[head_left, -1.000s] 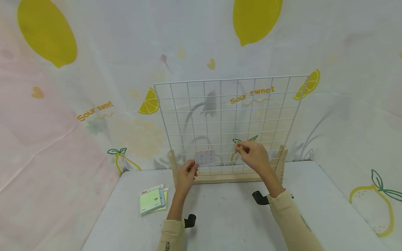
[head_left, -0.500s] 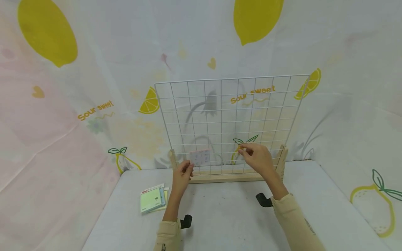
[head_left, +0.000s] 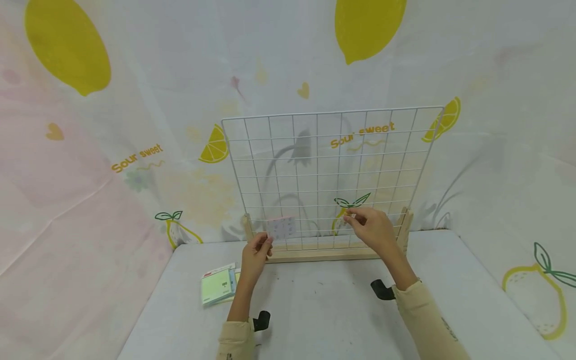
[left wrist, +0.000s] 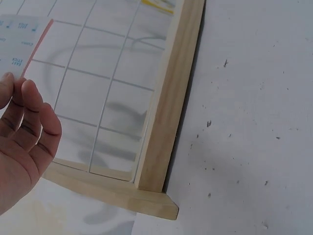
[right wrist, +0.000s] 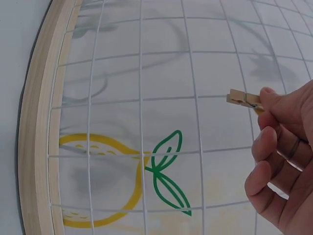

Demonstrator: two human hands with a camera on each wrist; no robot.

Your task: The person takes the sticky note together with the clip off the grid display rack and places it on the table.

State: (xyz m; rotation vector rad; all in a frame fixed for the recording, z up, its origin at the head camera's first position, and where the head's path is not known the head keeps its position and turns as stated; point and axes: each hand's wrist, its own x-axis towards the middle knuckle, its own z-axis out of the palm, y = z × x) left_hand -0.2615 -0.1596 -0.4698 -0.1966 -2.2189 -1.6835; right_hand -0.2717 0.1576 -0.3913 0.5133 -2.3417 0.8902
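Note:
My left hand (head_left: 254, 256) pinches a thin sticky note pad (head_left: 282, 228) by its lower corner. The pad shows a pale printed back with blue lettering and a pink edge in the left wrist view. It is held up in front of the lower left of a white wire grid (head_left: 317, 157). Between thumb and forefinger, my right hand (head_left: 372, 230) grips a small wooden clothespin (right wrist: 243, 99), its jaw end pointing toward the grid. That hand is in front of the grid's lower right. Whether the pad touches the wires, I cannot tell.
The grid stands upright in a wooden base (head_left: 324, 256) at the back of the white table. Several sticky note pads (head_left: 217, 287) lie stacked at the left, green on top. Behind the grid hangs a lemon-printed cloth (head_left: 180, 120).
My left hand has moved left and slightly down, carrying the sticky note pad along. The right hand has shifted a little to the right, still pinching the clothespin.

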